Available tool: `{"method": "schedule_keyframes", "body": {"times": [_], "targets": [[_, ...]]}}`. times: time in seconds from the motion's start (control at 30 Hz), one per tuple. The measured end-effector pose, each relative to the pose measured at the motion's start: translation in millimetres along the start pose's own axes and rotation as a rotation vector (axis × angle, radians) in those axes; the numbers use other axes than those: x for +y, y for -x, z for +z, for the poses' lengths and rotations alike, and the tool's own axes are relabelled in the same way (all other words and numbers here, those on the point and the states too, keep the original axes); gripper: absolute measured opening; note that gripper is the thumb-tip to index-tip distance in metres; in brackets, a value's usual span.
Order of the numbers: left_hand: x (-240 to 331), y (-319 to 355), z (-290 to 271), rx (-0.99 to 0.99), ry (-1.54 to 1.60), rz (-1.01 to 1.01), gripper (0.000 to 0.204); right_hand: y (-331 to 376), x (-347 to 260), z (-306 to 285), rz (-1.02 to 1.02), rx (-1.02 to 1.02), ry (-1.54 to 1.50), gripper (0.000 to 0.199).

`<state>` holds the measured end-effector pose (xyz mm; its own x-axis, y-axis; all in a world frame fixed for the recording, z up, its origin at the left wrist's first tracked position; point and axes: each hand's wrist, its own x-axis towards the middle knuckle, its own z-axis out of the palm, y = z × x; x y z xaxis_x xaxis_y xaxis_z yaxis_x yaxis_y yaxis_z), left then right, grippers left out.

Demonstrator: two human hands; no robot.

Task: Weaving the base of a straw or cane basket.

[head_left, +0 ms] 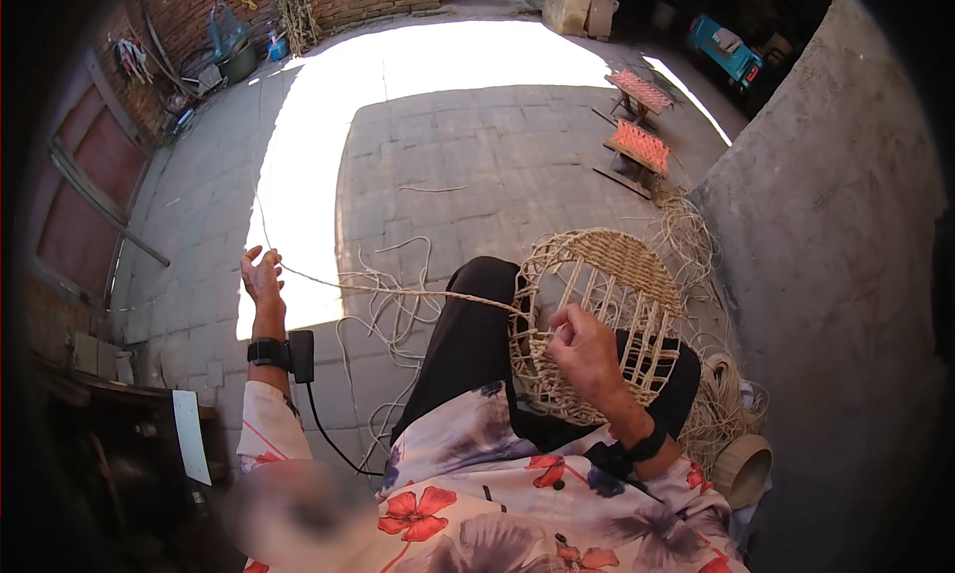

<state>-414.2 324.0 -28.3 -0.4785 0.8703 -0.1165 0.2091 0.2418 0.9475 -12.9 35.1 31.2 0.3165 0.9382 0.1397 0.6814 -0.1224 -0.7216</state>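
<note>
Two hands on 1 job: L hand (pixel 263 275) out at left of frame, R hand (pixel 585 356) right of ctr, over the weave (pixel 612 259). The weave, a rounded tan piece, sits on the lap right of ctr, tilted, w/ the dark trousers (pixel 456 324) under & beside it. Its upper part is close-packed; mid & lower right are open bars w/ gaps. L hand: fingers partly spread & bent, the cord (pixel 398 291) running to it from the weave's left edge, then on up-frame as a thin line; can't tell if it's gripped or just hooked. R hand: fingers curled in tight against the weave; can't tell what's pinched, prob. a strand or bar. Step in hand, as I read it: drawing a working length of cord out long, approx. straight, while R hand steadies the weave. Next move prob. calls for keeping tension even, then R hand guiding cord thru the open bars. Risk: slack catching on loose strands on the floor (pixel 477 165), left of the lap. Spare cord (pixel 721 399) lies heaped lower right, near a tan bowl (pixel 744 471); 2 stools w/ orange tops (pixel 642 147) stand upper right.
</note>
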Motion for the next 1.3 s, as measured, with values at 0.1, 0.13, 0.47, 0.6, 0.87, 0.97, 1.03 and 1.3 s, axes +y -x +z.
{"method": "schedule_keyframes", "body": {"times": [0.1,0.13,0.47,0.6,0.87,0.97,1.03,1.3], "targets": [[-9,37,15,0.015,-0.32,0.166,0.057,-1,2,-3,-0.214,-0.005,0.225,0.018],[-8,57,25,0.042,-0.343,0.346,0.057,-1,4,-5,-0.208,-0.014,0.233,0.018],[52,271,94,-0.754,-0.23,1.293,0.008,-2,13,-5,0.441,-0.19,-0.941,0.009],[53,283,102,-0.703,-0.319,1.371,0.009,-3,11,-1,0.457,-0.15,-1.14,0.014],[43,287,110,-0.615,-0.253,1.398,0.009,-9,16,9,0.013,-0.133,-0.289,0.017],[42,286,111,-0.618,-0.288,1.387,0.009,-7,19,-4,0.221,-0.301,-0.711,0.019],[42,285,113,-0.6,-0.269,1.28,0.009,-1,25,-22,0.409,-0.426,-1.066,0.02],[43,282,113,-0.607,-0.232,1.342,0.01,56,103,-167,0.399,-0.037,-0.968,0.046]]}}
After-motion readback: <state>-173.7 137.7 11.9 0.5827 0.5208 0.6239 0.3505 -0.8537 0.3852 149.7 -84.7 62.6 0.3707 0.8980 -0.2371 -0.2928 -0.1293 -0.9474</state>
